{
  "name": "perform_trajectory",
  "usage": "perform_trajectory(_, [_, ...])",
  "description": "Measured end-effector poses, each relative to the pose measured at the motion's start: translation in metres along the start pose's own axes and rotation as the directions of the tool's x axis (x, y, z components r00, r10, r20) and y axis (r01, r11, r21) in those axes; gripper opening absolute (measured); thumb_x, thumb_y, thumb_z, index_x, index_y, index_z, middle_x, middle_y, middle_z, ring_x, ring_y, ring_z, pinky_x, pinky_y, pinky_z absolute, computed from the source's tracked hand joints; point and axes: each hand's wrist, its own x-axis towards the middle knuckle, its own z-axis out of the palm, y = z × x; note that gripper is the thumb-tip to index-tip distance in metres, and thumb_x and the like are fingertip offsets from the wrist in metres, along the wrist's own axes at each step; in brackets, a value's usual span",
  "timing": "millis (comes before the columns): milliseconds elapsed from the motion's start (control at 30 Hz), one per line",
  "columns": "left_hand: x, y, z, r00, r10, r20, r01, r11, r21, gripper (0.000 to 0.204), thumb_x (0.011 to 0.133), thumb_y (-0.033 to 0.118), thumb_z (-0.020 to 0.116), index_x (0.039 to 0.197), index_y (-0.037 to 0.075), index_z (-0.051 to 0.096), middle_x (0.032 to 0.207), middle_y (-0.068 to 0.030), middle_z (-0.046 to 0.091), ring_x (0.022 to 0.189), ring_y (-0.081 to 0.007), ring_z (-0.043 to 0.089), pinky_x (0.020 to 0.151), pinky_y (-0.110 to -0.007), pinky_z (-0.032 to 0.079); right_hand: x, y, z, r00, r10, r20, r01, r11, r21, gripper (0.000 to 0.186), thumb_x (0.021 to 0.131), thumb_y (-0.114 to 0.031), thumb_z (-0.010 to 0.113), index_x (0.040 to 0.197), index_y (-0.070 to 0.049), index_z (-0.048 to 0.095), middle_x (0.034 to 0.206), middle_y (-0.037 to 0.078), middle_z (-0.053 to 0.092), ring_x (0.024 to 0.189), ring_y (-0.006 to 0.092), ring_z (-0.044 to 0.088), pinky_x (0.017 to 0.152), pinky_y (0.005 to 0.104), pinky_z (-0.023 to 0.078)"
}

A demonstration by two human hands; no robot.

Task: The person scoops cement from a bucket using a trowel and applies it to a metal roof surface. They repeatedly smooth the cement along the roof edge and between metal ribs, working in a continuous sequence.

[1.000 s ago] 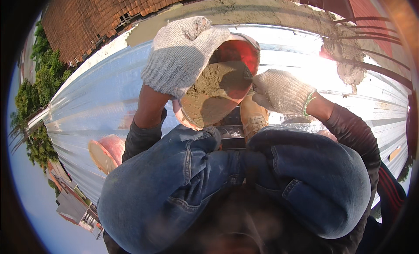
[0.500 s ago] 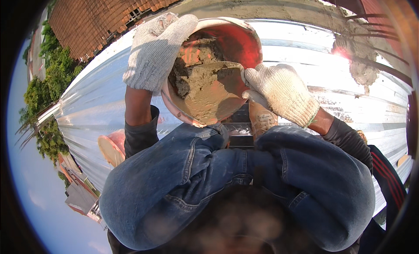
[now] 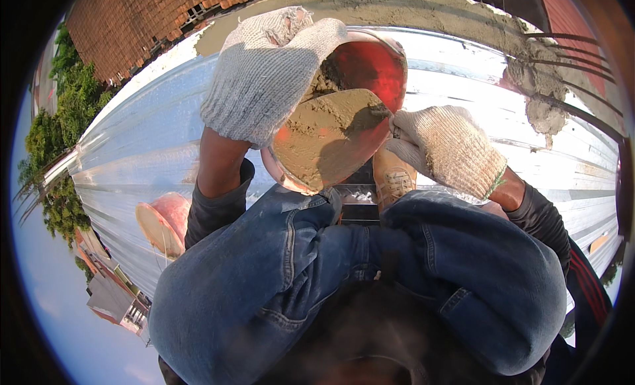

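Note:
A red bucket (image 3: pixel 377 71) with grey-brown mortar inside is tilted above my knees, its mouth turned up toward me. My left hand (image 3: pixel 268 74), in a white knitted glove, is closed over the bucket's left rim and hides part of it. My right hand (image 3: pixel 453 147), gloved too, pinches the right edge of a broad, rounded, mortar-smeared scraper-like piece (image 3: pixel 331 130). That piece lies across the near part of the bucket's mouth, and its exact kind cannot be made out. Wet mortar (image 3: pixel 323 81) shows behind it.
Shiny corrugated metal sheeting (image 3: pixel 132 167) spreads around me. A second red bucket (image 3: pixel 165 223) lies on its side at left. Steel bars (image 3: pixel 572 97) and a mortar lump (image 3: pixel 548 114) are at far right. A tiled roof (image 3: pixel 145 28) stands beyond. My boot (image 3: pixel 395 180) is below the bucket.
The bucket and my left hand have shifted a little to the right. My right hand has moved slightly right and down, and the scraper-like piece now covers more of the mortar.

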Motion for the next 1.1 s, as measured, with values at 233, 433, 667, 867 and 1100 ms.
perform_trajectory(233, [-0.007, 0.000, 0.005, 0.999, 0.037, 0.004, -0.037, 0.999, 0.016, 0.067, 0.096, 0.025, 0.081, 0.157, 0.011, 0.058, 0.160, -0.0166, 0.055, 0.149, -0.0392, 0.050, 0.127, -0.053, 0.038, 0.014, 0.027, 0.007, 0.993, -0.093, -0.071, 0.080, 0.982, -0.172, 0.031, 0.103, -0.037, 0.072, 0.112, -0.008, 0.071, 0.085, 0.019, 0.073, 0.081, 0.0403, 0.076, 0.072, 0.0509, 0.060])
perform_trajectory(433, [-0.038, 0.003, 0.014, 0.987, 0.158, -0.031, -0.158, 0.987, 0.019, 0.071, 0.096, 0.025, 0.081, 0.161, 0.012, 0.055, 0.164, -0.0168, 0.052, 0.153, -0.0402, 0.047, 0.129, -0.054, 0.036, 0.016, 0.012, 0.037, 0.986, -0.137, 0.097, 0.125, 0.985, 0.121, 0.030, 0.102, -0.032, 0.077, 0.107, -0.005, 0.065, 0.085, 0.018, 0.071, 0.084, 0.0415, 0.074, 0.073, 0.0502, 0.059])
perform_trajectory(667, [-0.134, 0.005, 0.014, 0.994, 0.067, -0.089, -0.054, 0.989, 0.138, 0.066, 0.099, 0.027, 0.078, 0.158, 0.011, 0.057, 0.159, -0.0156, 0.055, 0.148, -0.0385, 0.051, 0.125, -0.053, 0.039, 0.042, 0.002, 0.018, 0.954, -0.137, 0.269, 0.097, 0.983, 0.156, 0.039, 0.102, -0.041, 0.077, 0.108, -0.004, 0.068, 0.088, 0.019, 0.071, 0.087, 0.0405, 0.072, 0.076, 0.0490, 0.057])
perform_trajectory(867, [-0.076, 0.087, -0.015, 0.833, -0.487, -0.262, 0.448, 0.872, -0.197, 0.041, 0.109, 0.039, 0.063, 0.115, 0.001, 0.077, 0.085, -0.0164, 0.075, 0.074, -0.0292, 0.073, 0.073, -0.044, 0.059, 0.058, -0.016, -0.013, 0.966, -0.142, 0.215, 0.194, 0.949, -0.250, 0.033, 0.102, -0.039, 0.075, 0.108, -0.007, 0.067, 0.083, 0.018, 0.071, 0.082, 0.0407, 0.074, 0.072, 0.0506, 0.058])
perform_trajectory(1100, [-0.075, 0.077, -0.018, 0.807, -0.553, -0.208, 0.519, 0.831, -0.197, 0.040, 0.106, 0.039, 0.068, 0.101, 0.001, 0.079, 0.078, -0.0143, 0.074, 0.065, -0.0212, 0.070, 0.064, -0.038, 0.057, 0.061, -0.008, 0.008, 0.973, -0.154, 0.173, 0.213, 0.886, -0.411, 0.029, 0.102, -0.035, 0.074, 0.108, -0.007, 0.067, 0.084, 0.019, 0.071, 0.083, 0.0402, 0.075, 0.073, 0.0509, 0.059])
